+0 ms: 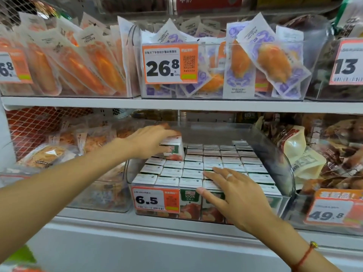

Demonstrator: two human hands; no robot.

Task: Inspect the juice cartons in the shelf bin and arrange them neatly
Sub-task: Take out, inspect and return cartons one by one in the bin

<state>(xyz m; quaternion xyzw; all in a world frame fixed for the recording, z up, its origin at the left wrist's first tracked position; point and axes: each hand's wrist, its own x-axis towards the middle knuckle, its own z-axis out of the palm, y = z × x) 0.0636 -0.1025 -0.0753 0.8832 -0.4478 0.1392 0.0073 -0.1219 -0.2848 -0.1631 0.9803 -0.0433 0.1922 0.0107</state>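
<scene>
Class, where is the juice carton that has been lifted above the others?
In the head view, the lifted carton sits at the bin's back-left, held by the left hand, above the packed rows.

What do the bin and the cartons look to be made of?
Bin: clear rigid plastic, glossy; the goods show through its curved wall, which carries glare. Cartons: printed coated paperboard, it seems; flat folded white tops, sharp edges, fruit print on the fronts. The left hand grips one raised carton.

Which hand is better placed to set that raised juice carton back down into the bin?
The left hand: it already grips the raised juice carton at the bin's back-left corner. The right hand lies flat on the front cartons, farther away.
</scene>
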